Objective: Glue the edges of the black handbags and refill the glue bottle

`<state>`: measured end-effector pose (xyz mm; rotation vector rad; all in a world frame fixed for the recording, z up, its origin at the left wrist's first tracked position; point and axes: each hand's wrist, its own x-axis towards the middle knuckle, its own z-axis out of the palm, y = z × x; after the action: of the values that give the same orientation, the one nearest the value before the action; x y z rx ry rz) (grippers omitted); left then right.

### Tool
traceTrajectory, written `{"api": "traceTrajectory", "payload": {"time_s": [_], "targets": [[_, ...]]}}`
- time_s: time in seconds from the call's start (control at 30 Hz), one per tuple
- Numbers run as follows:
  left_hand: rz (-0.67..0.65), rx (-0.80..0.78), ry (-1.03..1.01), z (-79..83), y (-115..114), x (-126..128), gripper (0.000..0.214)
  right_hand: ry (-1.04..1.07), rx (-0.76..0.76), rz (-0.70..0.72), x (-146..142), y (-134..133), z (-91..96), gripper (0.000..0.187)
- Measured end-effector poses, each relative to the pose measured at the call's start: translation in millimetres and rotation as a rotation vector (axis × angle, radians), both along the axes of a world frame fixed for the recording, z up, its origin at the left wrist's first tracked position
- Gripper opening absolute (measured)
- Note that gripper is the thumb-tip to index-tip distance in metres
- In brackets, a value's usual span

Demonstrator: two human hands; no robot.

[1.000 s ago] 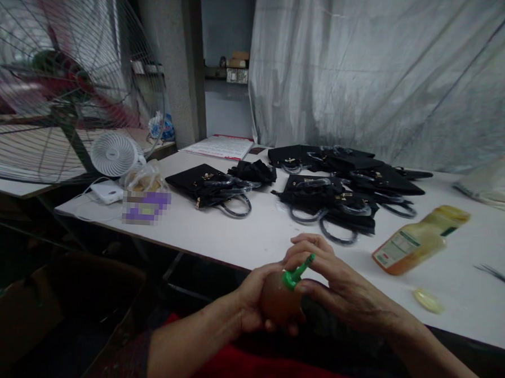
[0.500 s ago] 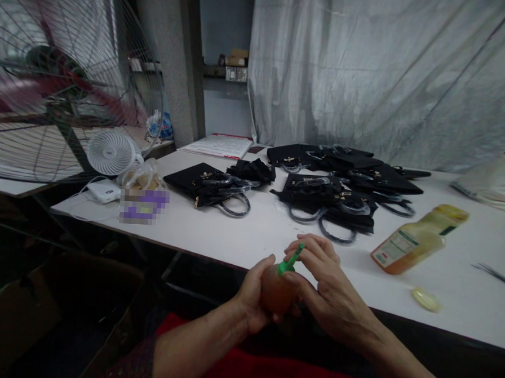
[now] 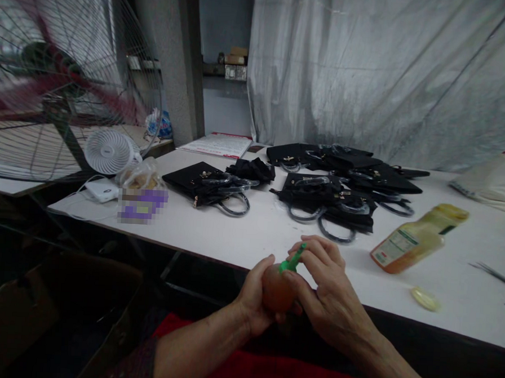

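Note:
My left hand (image 3: 255,302) is wrapped round a small orange-brown squeeze bottle (image 3: 277,292), held upright in front of the table edge. A green nozzle cap (image 3: 291,260) with a slim tip sits on top of the bottle, leaning to the right. My right hand (image 3: 321,280) closes round the green cap from the right, thumb at its base and fingers bent behind the tip. To the right, a larger clear bottle (image 3: 413,242) with a label and some orange liquid lies tilted on the table, a yellowish cap-like piece (image 3: 425,298) in front of it.
Several black handbags (image 3: 328,198) with wrapped handles lie across the white table (image 3: 191,231). Tweezers (image 3: 496,275) rest at the right edge. A small white fan (image 3: 110,150), a white device (image 3: 102,191) and a plastic bag (image 3: 141,174) stand left. A large caged fan (image 3: 50,77) is beyond.
Both hands stay on the squeeze bottle and its green cap. The right fingers have shifted very slightly; the rest of the scene looks the same.

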<state>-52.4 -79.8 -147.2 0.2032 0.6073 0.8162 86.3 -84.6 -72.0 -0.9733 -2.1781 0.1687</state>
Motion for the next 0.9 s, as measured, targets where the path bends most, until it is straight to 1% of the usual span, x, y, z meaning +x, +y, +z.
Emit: {"api": "traceTrajectory", "payload": {"time_s": [0.33, 0.53, 0.63, 0.7, 0.73, 0.8, 0.83, 0.87, 0.9], "targets": [[0.027, 0.005, 0.054, 6.2, -2, 1, 0.058, -0.011, 0.025, -0.011, 1, -1, -1.8, 0.005], [0.03, 0.004, 0.057, 2.9, -3, 2, 0.059, -0.004, 0.05, -0.025, -1, -3, -1.8, 0.005], [0.018, 0.011, 0.035, 3.8, -3, 2, 0.058, -0.004, 0.016, -0.035, 0, -3, -1.9, 0.007], [-0.006, 0.014, 0.011, 9.0, -1, 0, 0.059, 0.011, -0.036, -0.022, 4, -2, -1.3, 0.005], [-0.026, 0.015, -0.004, 12.8, 0, -3, 0.059, 0.03, -0.084, -0.002, 7, -1, -0.8, 0.012], [-0.068, 0.022, -0.031, 21.2, 5, -9, 0.058, 0.12, -0.218, 0.059, 16, 2, 0.0, 0.043], [-0.092, 0.027, -0.041, 24.9, 7, -13, 0.056, 0.203, -0.28, 0.086, 20, 3, 0.1, 0.056], [-0.121, 0.034, -0.05, 27.5, 10, -18, 0.053, 0.306, -0.325, 0.096, 25, 4, -0.3, 0.064], [-0.15, 0.047, -0.06, 28.8, 13, -24, 0.05, 0.409, -0.357, 0.089, 28, 4, -1.0, 0.064]]}}
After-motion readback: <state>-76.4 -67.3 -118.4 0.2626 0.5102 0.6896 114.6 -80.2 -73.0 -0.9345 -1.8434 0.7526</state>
